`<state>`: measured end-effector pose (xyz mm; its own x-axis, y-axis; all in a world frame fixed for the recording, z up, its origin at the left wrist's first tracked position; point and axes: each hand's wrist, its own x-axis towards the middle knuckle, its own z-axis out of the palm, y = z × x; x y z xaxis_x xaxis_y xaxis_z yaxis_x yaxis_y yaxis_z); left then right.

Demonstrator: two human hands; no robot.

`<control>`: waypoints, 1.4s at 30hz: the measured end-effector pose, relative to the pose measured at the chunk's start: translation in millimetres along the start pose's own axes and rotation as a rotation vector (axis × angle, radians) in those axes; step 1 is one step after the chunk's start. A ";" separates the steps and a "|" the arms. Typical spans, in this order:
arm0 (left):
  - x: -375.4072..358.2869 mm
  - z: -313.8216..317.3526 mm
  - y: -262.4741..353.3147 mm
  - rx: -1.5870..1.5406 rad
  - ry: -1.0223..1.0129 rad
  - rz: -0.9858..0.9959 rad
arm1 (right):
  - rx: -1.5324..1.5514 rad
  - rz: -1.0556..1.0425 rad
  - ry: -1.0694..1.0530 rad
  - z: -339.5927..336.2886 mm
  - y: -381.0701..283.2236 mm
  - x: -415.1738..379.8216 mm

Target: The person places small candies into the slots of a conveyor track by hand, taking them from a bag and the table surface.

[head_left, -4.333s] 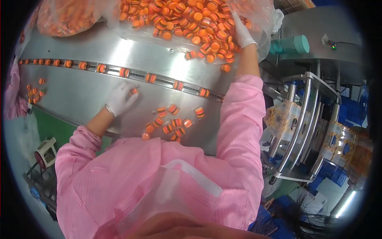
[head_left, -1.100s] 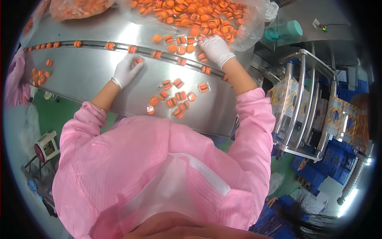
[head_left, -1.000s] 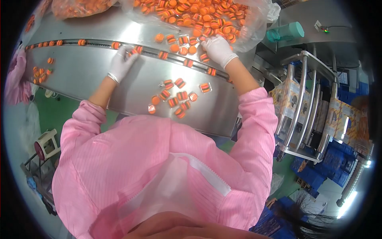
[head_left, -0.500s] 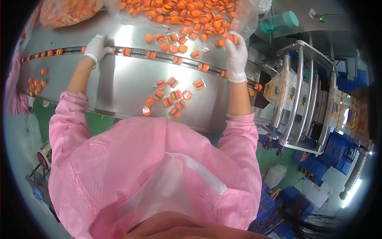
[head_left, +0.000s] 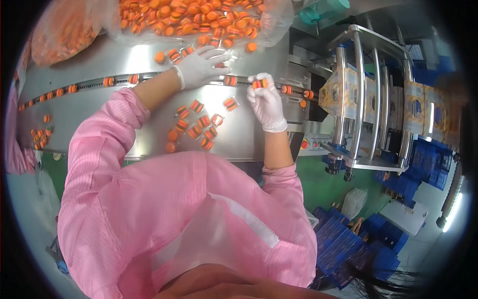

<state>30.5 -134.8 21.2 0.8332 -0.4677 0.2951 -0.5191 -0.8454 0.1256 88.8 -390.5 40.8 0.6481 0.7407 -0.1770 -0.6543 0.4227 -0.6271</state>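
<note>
My right hand, in a white glove, pinches a layered orange, red and dark burger-shaped gummy candy just on the near side of the conveyor track. Reaching across that track, my gloved left hand is open, its fingers spread over loose wrapped candies; what lies under the palm is hidden. Candies sit spaced along the track, one of them between my hands. Several wrapped candies lie on the metal table nearer my body.
A clear bag spills a large heap of candies at the back. Another full bag stands at far left. Rollers carrying printed film rise at the right, with a teal cup behind. Blue crates are stacked on the floor.
My left hand has swung right from the track to the loose candies and spread its fingers. The right hand has come nearer and leftward, carrying a candy. The whole view has shifted.
</note>
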 end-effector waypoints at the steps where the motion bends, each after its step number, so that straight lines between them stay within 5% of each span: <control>1: 1.2 3.5 -6.7 0.001 0.000 0.015 | 0.002 -0.014 0.005 -2.7 0.3 -6.2; 5: -12.2 9.3 -38.5 0.115 -0.083 -0.018 | 0.126 -0.020 0.060 -15.0 1.8 -31.6; 9: -1.0 -2.1 -30.6 0.182 0.099 -0.050 | 0.250 -0.053 0.140 -32.7 11.2 -45.1; 16: 84.2 3.9 18.7 -0.167 -0.205 -0.831 | 0.055 -0.190 0.173 -21.2 21.6 -50.2; 23: 76.7 17.5 20.1 -0.212 -0.046 -0.711 | -0.202 -0.246 0.255 -17.2 22.2 -72.2; 25: 59.4 12.3 33.3 -0.299 0.237 -0.427 | -0.237 -0.263 0.284 -16.5 22.8 -77.6; 29: 25.2 -24.6 88.4 -0.683 -0.446 -0.387 | -0.395 -0.272 0.232 8.9 20.9 -80.6; 30: 8.1 -20.5 104.8 -0.759 -0.263 -0.316 | -0.474 -0.283 0.208 16.0 23.4 -78.6; 34: -11.2 -38.3 129.0 -0.926 -0.339 -0.426 | -0.520 -0.170 0.084 28.2 41.1 -73.9; 36: -17.5 -43.0 131.3 -1.251 -0.314 -0.696 | -0.545 -0.084 0.053 21.5 46.5 -79.2; 41: -30.8 -38.1 135.0 -1.221 -0.228 -0.661 | -0.631 0.020 0.025 19.7 55.0 -81.4; 42: -32.9 -35.1 134.5 -1.184 -0.267 -0.641 | -0.840 -0.068 0.014 17.7 56.0 -79.2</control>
<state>-73.4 -224.0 61.6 0.9277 -0.2307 -0.2933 0.2287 -0.2696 0.9354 -6.0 -416.2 33.1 0.6843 0.7185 -0.1245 -0.1101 -0.0670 -0.9917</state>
